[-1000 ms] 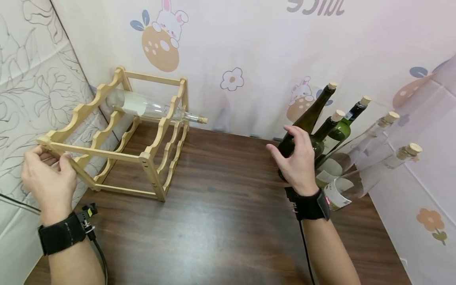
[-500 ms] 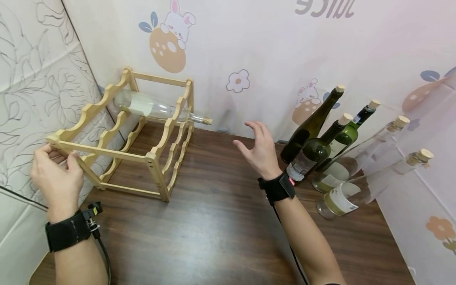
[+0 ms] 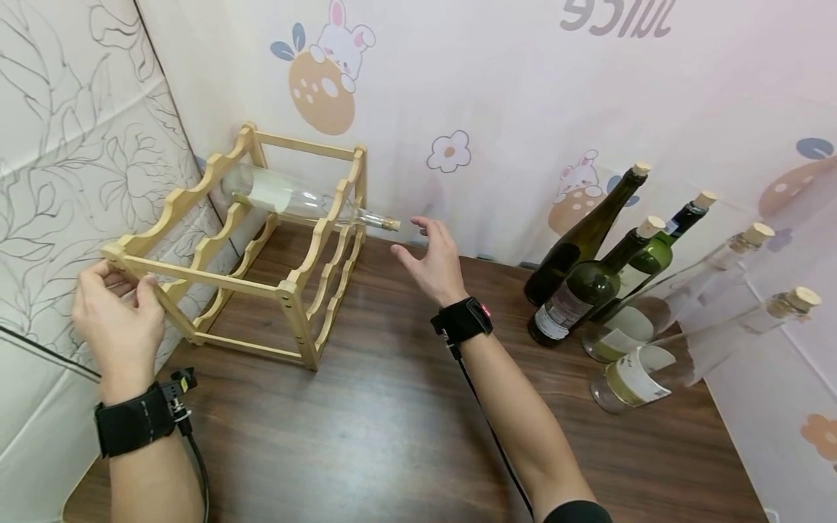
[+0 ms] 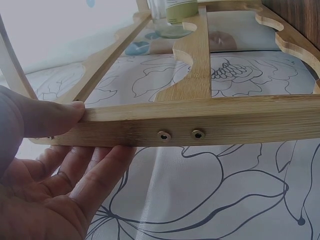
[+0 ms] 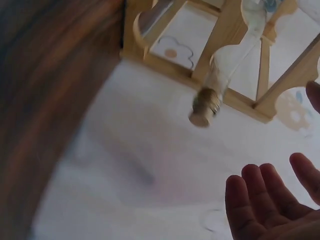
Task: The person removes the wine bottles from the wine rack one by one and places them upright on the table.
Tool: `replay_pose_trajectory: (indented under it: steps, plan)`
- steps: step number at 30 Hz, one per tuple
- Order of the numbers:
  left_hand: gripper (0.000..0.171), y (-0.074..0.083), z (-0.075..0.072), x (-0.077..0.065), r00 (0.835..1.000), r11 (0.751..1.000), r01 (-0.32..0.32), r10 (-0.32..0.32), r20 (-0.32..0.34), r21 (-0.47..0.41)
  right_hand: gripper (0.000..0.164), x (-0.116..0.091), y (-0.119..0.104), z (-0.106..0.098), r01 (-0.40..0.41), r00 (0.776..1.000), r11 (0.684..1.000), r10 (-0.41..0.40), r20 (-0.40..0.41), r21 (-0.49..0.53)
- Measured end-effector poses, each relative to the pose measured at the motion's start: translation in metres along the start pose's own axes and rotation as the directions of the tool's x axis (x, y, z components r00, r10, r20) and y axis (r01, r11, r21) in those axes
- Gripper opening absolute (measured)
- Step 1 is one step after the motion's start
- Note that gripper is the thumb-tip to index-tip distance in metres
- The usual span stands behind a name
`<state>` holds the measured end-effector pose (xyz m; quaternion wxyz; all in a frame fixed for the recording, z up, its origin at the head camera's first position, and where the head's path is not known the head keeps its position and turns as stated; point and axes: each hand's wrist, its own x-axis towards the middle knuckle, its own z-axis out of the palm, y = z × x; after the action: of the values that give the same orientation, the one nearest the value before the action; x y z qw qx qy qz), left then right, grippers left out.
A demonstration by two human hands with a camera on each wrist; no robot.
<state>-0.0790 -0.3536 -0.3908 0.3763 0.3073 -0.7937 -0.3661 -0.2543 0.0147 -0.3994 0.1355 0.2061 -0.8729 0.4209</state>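
A light wooden wine rack with scalloped rails stands at the left of the table. My left hand pinches its near left upright; in the left wrist view the thumb lies on one face of the wood and the fingers on the other. One clear glass bottle lies across the rack's rear upper rails, its corked neck sticking out to the right. Just right of that cork, apart from it, my right hand is held in the air, empty, with fingers loosely bent and thumb spread.
At the right stand a dark brown bottle, green bottles and clear bottles, all corked. Patterned sheets hang behind the brown wooden table. Cables trail from both wrist straps.
My right hand has moved left from beside the standing bottles to near the lying bottle's cork. My left hand keeps its hold on the rack. The head view has shifted slightly.
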Motion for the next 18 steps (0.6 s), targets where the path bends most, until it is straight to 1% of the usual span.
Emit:
replay_pose_trajectory:
  steps: [3,6,9,13,14,16,17,18]
  plan:
    - [0.040,0.000,0.000,0.000,1.000,1.000,-0.002,0.002,0.000,0.007,0.056,0.006,0.003,0.009,-0.096,0.994,0.986,0.102,-0.042,0.136]
    - [0.040,0.000,0.000,-0.001,1.000,1.000,-0.006,0.006,-0.007,0.013,0.054,0.012,0.008,0.020,-0.147,0.981,0.954,0.175,-0.088,0.261]
    - [0.041,-0.001,0.000,-0.001,1.000,1.000,-0.013,0.013,-0.010,0.024,0.052,0.016,0.014,0.031,-0.171,0.967,0.924,0.223,-0.120,0.342]
    - [0.041,-0.004,0.000,-0.001,0.999,0.999,-0.029,0.030,-0.027,0.030,0.052,0.020,0.019,0.048,-0.228,0.947,0.874,0.302,-0.111,0.428]
    - [0.041,-0.004,0.000,-0.001,0.999,0.999,-0.036,0.037,-0.030,0.037,0.053,0.020,0.020,0.052,-0.252,0.938,0.856,0.331,-0.104,0.452]
    - [0.041,-0.004,0.000,-0.003,0.997,0.997,-0.062,0.063,-0.034,0.038,0.055,0.018,0.023,0.061,-0.308,0.914,0.800,0.400,-0.074,0.514]
    - [0.042,-0.004,0.000,-0.004,0.997,0.997,-0.072,0.073,-0.033,0.036,0.057,0.018,0.023,0.066,-0.333,0.900,0.763,0.432,-0.053,0.554]
    - [0.042,-0.004,-0.001,-0.004,0.996,0.996,-0.085,0.087,-0.036,0.038,0.058,0.017,0.024,0.071,-0.355,0.886,0.716,0.463,-0.029,0.601]
